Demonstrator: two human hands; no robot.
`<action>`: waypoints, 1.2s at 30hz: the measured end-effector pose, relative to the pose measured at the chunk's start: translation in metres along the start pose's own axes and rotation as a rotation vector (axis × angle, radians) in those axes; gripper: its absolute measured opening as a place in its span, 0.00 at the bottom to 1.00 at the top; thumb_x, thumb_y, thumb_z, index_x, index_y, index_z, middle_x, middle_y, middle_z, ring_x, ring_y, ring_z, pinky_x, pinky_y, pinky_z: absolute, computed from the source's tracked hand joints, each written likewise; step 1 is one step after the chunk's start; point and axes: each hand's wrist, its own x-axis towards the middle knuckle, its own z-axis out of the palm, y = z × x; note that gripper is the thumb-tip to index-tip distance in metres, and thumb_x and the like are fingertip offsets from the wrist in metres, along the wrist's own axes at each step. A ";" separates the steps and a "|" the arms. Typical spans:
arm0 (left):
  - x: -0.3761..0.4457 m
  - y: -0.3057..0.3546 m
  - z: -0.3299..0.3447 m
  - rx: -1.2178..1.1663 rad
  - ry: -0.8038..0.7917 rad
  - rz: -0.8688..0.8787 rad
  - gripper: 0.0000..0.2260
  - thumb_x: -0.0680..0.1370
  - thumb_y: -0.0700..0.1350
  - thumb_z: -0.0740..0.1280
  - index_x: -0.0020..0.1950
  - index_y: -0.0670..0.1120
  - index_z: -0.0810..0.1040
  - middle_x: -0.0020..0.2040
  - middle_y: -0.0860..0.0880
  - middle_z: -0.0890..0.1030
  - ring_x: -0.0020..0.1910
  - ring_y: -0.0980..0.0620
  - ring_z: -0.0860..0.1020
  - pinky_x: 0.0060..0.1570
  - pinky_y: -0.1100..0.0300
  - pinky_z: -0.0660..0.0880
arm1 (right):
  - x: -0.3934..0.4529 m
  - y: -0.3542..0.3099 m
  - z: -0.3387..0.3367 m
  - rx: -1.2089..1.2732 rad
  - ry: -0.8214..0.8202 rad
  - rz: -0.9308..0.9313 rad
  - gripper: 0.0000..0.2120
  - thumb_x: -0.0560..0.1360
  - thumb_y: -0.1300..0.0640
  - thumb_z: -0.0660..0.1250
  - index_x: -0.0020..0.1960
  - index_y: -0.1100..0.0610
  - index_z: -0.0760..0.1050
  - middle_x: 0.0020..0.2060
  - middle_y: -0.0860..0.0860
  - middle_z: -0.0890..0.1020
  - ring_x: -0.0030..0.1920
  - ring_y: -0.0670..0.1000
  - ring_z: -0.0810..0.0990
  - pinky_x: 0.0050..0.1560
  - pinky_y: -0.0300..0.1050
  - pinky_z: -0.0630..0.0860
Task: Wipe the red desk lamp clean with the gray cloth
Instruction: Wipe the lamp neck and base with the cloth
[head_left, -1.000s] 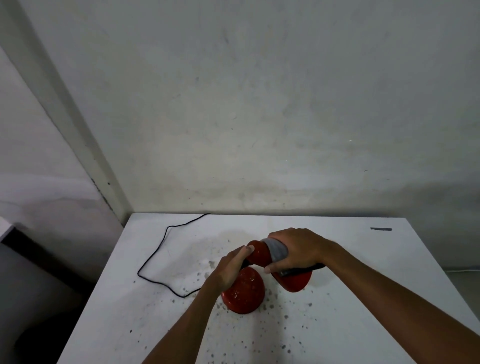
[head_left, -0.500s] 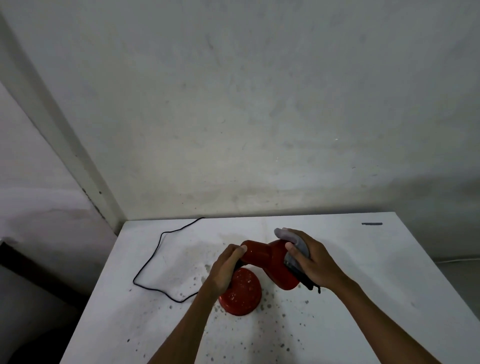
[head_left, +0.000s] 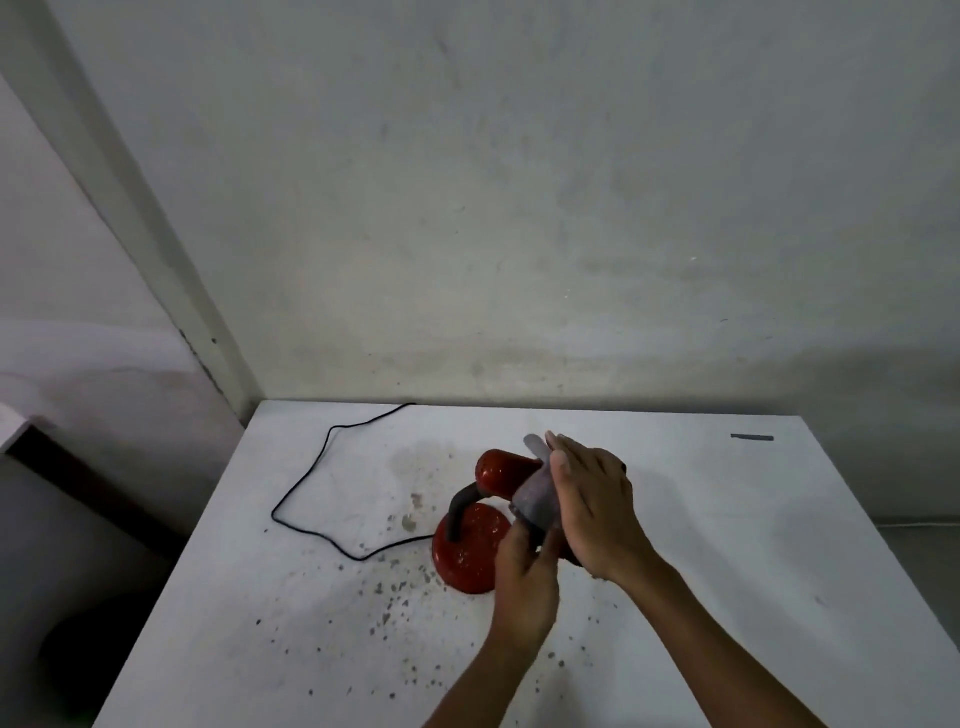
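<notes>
Pressing: my right hand (head_left: 597, 512) lies flat, fingers extended, on the gray cloth (head_left: 537, 499), holding it against the shade of the glossy red desk lamp (head_left: 501, 470).
Left grip: my left hand (head_left: 524, 577) pinches the cloth's lower edge, fingers closed on the fabric.
Lamp: it stands on its round red base (head_left: 465, 553), joined by a dark bent neck (head_left: 460, 512), near the middle of the white speckled worktop (head_left: 260, 597).
Cord: a thin black cable (head_left: 311, 478) loops from the base toward the back wall.
Far corner: a small dark strip (head_left: 751, 437) lies well apart.
</notes>
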 end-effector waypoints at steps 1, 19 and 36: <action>0.003 0.002 -0.004 -0.021 0.052 -0.020 0.11 0.83 0.38 0.62 0.59 0.51 0.79 0.50 0.50 0.85 0.54 0.47 0.83 0.52 0.59 0.80 | 0.000 0.001 -0.002 -0.018 0.012 0.006 0.36 0.77 0.32 0.37 0.79 0.42 0.62 0.77 0.46 0.68 0.78 0.49 0.60 0.80 0.55 0.56; 0.070 0.002 -0.062 0.268 0.606 0.116 0.20 0.83 0.44 0.60 0.73 0.55 0.59 0.59 0.48 0.78 0.57 0.48 0.79 0.54 0.54 0.76 | 0.023 0.066 0.012 0.308 0.094 0.039 0.25 0.80 0.37 0.61 0.73 0.44 0.70 0.69 0.44 0.75 0.67 0.45 0.74 0.62 0.38 0.72; 0.065 -0.018 -0.041 0.594 0.181 0.549 0.22 0.84 0.52 0.56 0.78 0.54 0.62 0.76 0.54 0.64 0.71 0.67 0.65 0.61 0.78 0.66 | 0.022 0.059 0.036 0.365 0.378 -0.075 0.08 0.80 0.43 0.62 0.57 0.42 0.76 0.58 0.46 0.78 0.59 0.37 0.76 0.55 0.25 0.74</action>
